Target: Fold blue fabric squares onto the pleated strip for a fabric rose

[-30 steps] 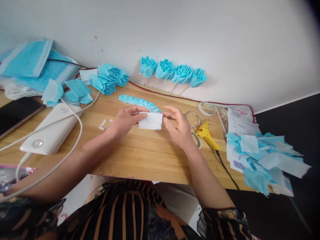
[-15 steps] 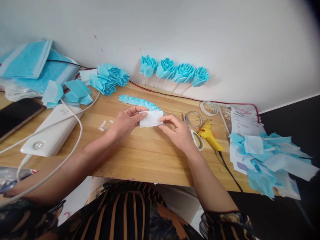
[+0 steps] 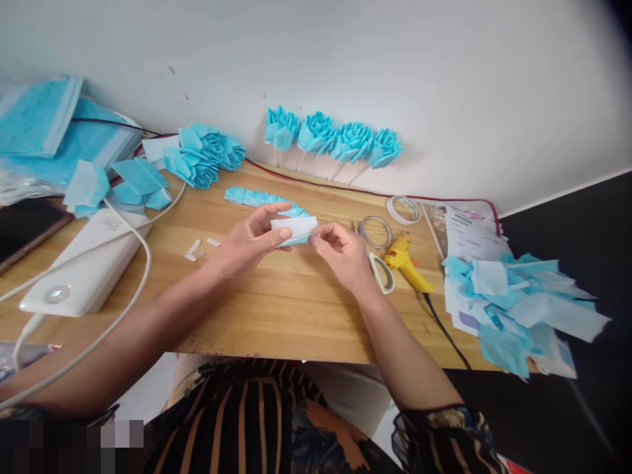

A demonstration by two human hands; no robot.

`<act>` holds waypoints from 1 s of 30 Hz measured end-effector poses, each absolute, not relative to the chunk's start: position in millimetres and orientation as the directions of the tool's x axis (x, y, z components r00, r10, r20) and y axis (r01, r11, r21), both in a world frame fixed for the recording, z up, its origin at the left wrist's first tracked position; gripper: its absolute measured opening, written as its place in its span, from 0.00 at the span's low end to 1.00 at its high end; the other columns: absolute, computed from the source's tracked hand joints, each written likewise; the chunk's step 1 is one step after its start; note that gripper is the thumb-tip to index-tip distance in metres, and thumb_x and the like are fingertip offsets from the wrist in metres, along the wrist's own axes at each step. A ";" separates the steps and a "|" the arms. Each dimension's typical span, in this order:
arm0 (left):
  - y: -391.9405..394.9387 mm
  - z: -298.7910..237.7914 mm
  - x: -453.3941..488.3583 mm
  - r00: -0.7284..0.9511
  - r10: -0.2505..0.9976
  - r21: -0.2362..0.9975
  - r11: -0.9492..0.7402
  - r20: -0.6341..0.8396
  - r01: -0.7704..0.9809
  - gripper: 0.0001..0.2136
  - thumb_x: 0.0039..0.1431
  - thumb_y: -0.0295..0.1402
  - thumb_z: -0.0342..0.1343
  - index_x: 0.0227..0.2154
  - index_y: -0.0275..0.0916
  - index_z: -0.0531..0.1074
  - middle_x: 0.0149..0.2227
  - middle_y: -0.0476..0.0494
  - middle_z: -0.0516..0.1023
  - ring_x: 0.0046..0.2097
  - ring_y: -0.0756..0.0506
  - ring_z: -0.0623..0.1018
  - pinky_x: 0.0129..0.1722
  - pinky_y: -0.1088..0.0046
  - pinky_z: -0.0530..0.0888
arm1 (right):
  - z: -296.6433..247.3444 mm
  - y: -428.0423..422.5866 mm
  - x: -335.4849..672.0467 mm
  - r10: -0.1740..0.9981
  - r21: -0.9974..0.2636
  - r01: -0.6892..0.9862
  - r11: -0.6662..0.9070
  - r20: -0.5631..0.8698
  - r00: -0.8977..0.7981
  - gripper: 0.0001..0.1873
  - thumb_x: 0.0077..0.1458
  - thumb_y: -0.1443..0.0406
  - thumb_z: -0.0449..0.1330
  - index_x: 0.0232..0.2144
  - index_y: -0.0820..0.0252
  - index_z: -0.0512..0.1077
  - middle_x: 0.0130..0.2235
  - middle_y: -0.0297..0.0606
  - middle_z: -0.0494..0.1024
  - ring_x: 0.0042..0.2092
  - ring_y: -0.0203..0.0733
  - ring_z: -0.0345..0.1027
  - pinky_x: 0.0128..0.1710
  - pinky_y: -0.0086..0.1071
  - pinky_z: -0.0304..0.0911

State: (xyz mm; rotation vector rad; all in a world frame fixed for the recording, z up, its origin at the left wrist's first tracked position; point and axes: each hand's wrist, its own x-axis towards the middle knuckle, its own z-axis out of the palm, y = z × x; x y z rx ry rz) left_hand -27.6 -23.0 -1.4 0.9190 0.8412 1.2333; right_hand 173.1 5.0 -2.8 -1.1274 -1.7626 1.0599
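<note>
Between my hands is a small piece of mask fabric, white on the upper face with a blue strip showing along its lower edge. My left hand grips its left end, thumb on the white face and fingers behind. At its lower right corner, my right hand pinches the edge with thumb and forefinger. Just behind lies a row of folded blue petals, partly hidden by the fabric and my left fingers. Several small white scraps lie on the wooden table left of my left hand.
A yellow glue gun and tape rolls lie right of my right hand. Blue fabric flowers on sticks lean against the wall. Cut fabric pieces heap at the right edge. A white power bank with a cable is at left.
The fabric piece was flat and all white; now its lower edge is turned so blue shows. My right fingers have shifted to its lower corner. The whole view has moved slightly.
</note>
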 end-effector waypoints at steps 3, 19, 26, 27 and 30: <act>-22.7 -5.4 -28.5 0.186 0.982 0.943 0.042 0.022 -0.330 0.30 0.48 0.34 0.72 0.55 0.48 0.72 0.50 0.44 0.76 0.48 0.43 0.77 0.44 0.69 0.76 | -1.3 4.6 172.5 0.938 -0.929 0.272 0.252 0.165 -0.306 0.06 0.55 0.61 0.63 0.31 0.57 0.74 0.30 0.31 0.75 0.33 0.35 0.67 0.37 0.31 0.63; -20.0 -16.0 -27.6 0.112 0.976 0.978 -0.172 0.185 -0.121 0.31 0.50 0.23 0.62 0.59 0.43 0.68 0.40 0.47 0.73 0.38 0.49 0.72 0.37 0.72 0.69 | -10.5 5.8 167.4 0.876 -0.994 0.013 0.110 0.091 -0.473 0.40 0.53 0.59 0.67 0.64 0.47 0.55 0.45 0.36 0.80 0.45 0.44 0.76 0.49 0.42 0.71; -23.7 -14.5 -21.2 0.096 0.978 0.919 -0.136 0.184 -0.370 0.35 0.49 0.23 0.69 0.60 0.50 0.69 0.44 0.48 0.75 0.43 0.47 0.75 0.43 0.70 0.71 | -12.4 1.5 164.8 0.917 -0.973 0.106 0.204 0.152 -0.370 0.31 0.57 0.63 0.64 0.62 0.46 0.63 0.42 0.35 0.80 0.40 0.44 0.75 0.43 0.42 0.75; -25.1 -14.4 -19.1 0.103 0.986 0.896 -0.076 0.134 -0.438 0.34 0.49 0.25 0.70 0.60 0.51 0.69 0.47 0.48 0.76 0.45 0.47 0.76 0.45 0.69 0.71 | -11.7 1.3 165.2 0.926 -0.968 0.110 0.226 0.179 -0.332 0.31 0.57 0.63 0.63 0.62 0.46 0.63 0.42 0.35 0.80 0.39 0.43 0.75 0.41 0.41 0.76; -31.0 -14.0 -11.0 0.248 0.968 0.824 0.165 -0.031 -0.542 0.23 0.52 0.32 0.70 0.52 0.45 0.76 0.49 0.44 0.79 0.48 0.43 0.78 0.50 0.65 0.71 | -9.9 0.8 166.6 0.931 -0.947 0.121 0.296 0.258 -0.257 0.32 0.58 0.63 0.63 0.63 0.45 0.62 0.39 0.34 0.77 0.36 0.42 0.72 0.38 0.39 0.75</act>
